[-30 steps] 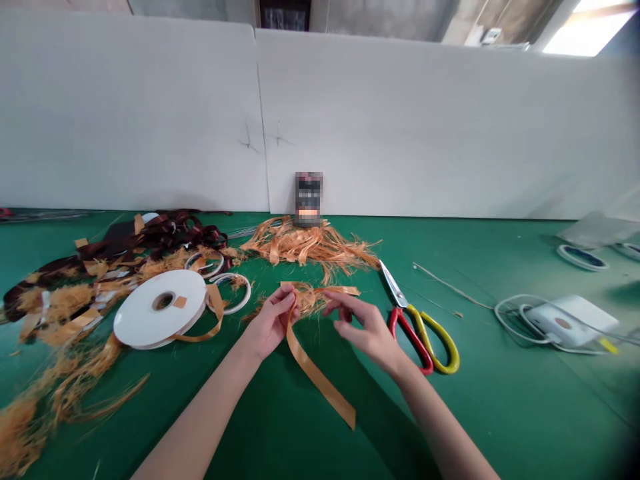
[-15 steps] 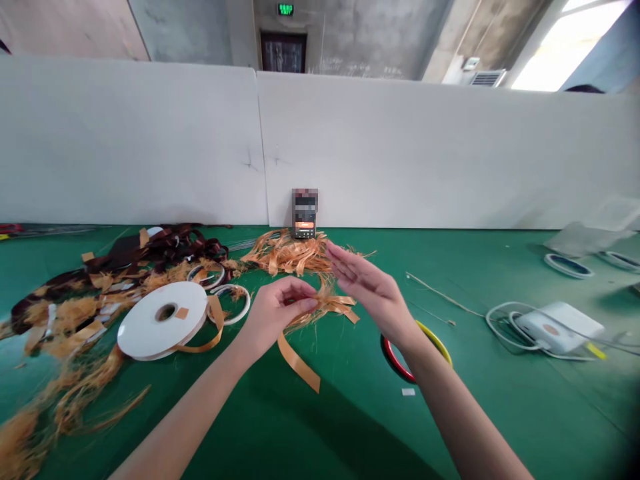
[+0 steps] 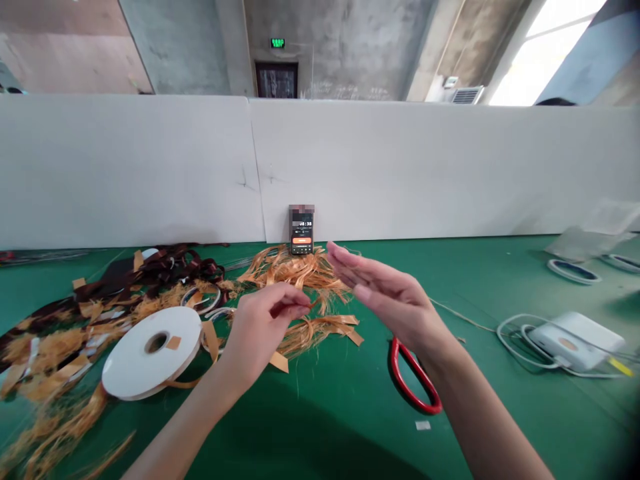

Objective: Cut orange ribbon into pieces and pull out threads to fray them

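My left hand (image 3: 263, 327) is raised over the green table (image 3: 325, 427), fingers pinched on a thin strand of orange ribbon (image 3: 314, 328) whose frayed end lies below on the table. My right hand (image 3: 387, 297) hovers to its right, fingers stretched out flat and together, holding nothing. Behind both hands lies a pile of shredded orange ribbon (image 3: 295, 267). A red scissors handle (image 3: 413, 380) shows under my right forearm; the blades are hidden.
A white ribbon spool (image 3: 153, 350) lies at left, among dark brown and orange ribbon scraps (image 3: 100, 293) and small tape rings. A phone (image 3: 301, 233) leans on the white partition (image 3: 400, 167). At right sit a white device with cable (image 3: 570, 340) and a ring (image 3: 570, 271).
The view tilted upward. My left hand rose with the ribbon, pulling its long tail up off the table. My right hand left the ribbon, lifted and opened flat, now covering the scissors.
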### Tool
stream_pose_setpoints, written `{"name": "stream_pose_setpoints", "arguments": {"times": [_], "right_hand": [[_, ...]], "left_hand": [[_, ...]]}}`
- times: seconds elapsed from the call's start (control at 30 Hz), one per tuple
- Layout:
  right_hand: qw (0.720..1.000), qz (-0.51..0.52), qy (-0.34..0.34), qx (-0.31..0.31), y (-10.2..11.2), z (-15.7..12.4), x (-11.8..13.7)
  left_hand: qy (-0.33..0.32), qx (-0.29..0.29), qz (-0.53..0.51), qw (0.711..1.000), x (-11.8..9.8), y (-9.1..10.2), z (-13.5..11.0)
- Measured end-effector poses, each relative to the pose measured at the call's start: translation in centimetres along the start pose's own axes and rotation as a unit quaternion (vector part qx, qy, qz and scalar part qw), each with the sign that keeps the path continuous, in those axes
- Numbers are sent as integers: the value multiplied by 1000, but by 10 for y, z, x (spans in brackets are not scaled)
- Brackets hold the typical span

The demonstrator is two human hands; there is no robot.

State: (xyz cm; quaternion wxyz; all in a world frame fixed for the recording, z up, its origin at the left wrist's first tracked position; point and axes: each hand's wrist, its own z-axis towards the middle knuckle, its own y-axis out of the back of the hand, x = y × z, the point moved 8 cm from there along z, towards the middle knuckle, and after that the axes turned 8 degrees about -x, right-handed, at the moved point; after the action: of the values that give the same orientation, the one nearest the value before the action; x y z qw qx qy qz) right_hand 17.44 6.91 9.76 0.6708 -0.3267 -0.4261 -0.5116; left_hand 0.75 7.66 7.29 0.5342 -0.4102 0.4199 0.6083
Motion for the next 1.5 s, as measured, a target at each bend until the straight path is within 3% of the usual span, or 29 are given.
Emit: {"name": "stream_pose_setpoints", "arguments": {"times": [0.07, 0.13, 0.2, 0.27, 0.33, 0.43, 0.5, 0.57, 0.63, 0.7, 0.8, 0.9, 0.97, 1.07, 1.23, 1.37, 1.43, 1.5], "right_hand": [[985, -167, 25, -24, 5, 2, -8], [949, -310, 55, -32, 6, 4, -13], [933, -357, 52, -8, 2, 5, -17], [954, -296, -5, 49, -5, 3, -20], [985, -129, -68, 95, -14, -2, -14], [992, 76, -64, 72, -14, -4, 4], [998, 30, -37, 33, -8, -3, 4], [993, -117, -2, 0, -4, -1, -3], [963, -262, 47, -26, -3, 2, -8], [938, -337, 73, -37, -4, 3, -11], [960, -278, -4, -23, -3, 4, -18], [993, -59, -105, -16, -3, 2, -17], [991, 78, -112, -16, -3, 2, -9], [982, 163, -87, -40, -1, 5, 2], [979, 168, -59, -95, 3, 6, 0], [993, 52, -3, -104, 9, 6, -5], [996, -55, 14, -74, 5, 6, -8], [990, -142, -3, 6, -8, 4, -13]], "left_hand": [[-9, 9, -3, 1000, -7, 0, -3], [-27, 2, -8, 1000, -15, 3, -4], [-53, -9, -5, 999, -21, 9, -4], [-69, -9, 7, 998, -23, 13, -3], [-74, 15, 28, 997, -22, 13, -3], [-75, 84, 58, 992, -18, 7, -7], [-63, 112, 43, 991, -17, 5, -9], [-46, 116, 17, 992, -16, 5, -10], [-39, 108, 8, 993, -16, 7, -10], [-45, 99, 16, 994, -16, 8, -9], [-45, 82, 21, 995, -16, 8, -5], [2, 57, -6, 998, -10, 6, -2], [28, 46, -19, 998, -6, 5, -1], [12, 64, 9, 998, -5, 2, -3], [-54, 171, 75, 981, -10, -9, -16], [-45, 245, 69, 966, -19, -17, -28], [-68, 279, 61, 956, -28, -20, -34], [-106, 289, 88, 947, -35, -19, -36]]}}
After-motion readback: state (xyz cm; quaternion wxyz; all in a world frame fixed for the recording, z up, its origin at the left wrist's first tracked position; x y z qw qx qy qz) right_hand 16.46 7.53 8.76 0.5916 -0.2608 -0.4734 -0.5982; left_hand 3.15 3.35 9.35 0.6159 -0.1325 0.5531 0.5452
